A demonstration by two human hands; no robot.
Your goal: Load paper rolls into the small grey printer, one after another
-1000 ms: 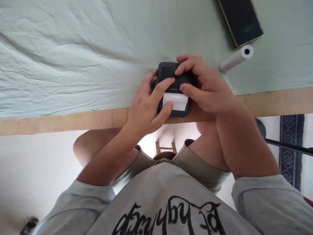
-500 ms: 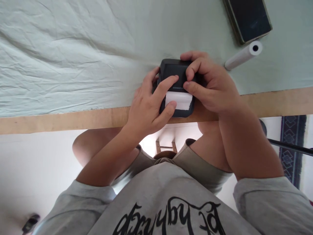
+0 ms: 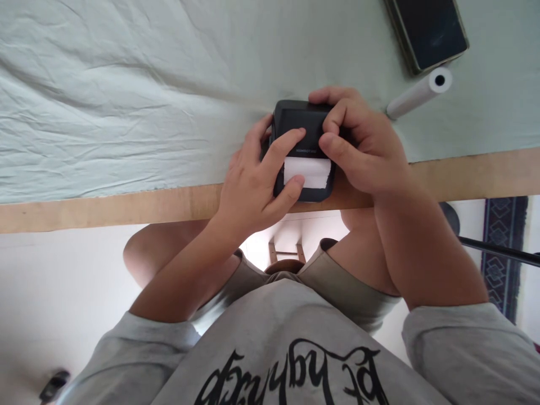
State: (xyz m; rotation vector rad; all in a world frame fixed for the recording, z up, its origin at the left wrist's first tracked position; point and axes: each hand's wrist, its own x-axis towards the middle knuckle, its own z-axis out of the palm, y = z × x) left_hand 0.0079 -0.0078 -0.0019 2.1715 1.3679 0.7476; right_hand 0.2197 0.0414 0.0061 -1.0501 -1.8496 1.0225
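Observation:
A small black receipt printer (image 3: 291, 118) rests at the table's front edge, a strip of white paper (image 3: 314, 172) showing from its near part. My left hand (image 3: 257, 177) grips its left side, with the index finger lying on the lid and the thumb over the paper. On the right side my right hand (image 3: 365, 140) holds the printer too, its thumb and curled index finger at the lid's edge. Its other fingers reach around the far right corner and are partly hidden.
Right of the printer lies a white paper roll (image 3: 415, 95) with a dark core hole. Beyond it is a dark phone (image 3: 430, 31). A wrinkled pale green cloth (image 3: 126, 101) covers the table, whose wooden edge (image 3: 105, 209) runs in front of my lap.
My right thumb has shifted slightly right and up along the lid, showing more of the printed lettering. Both hands stay on the printer.

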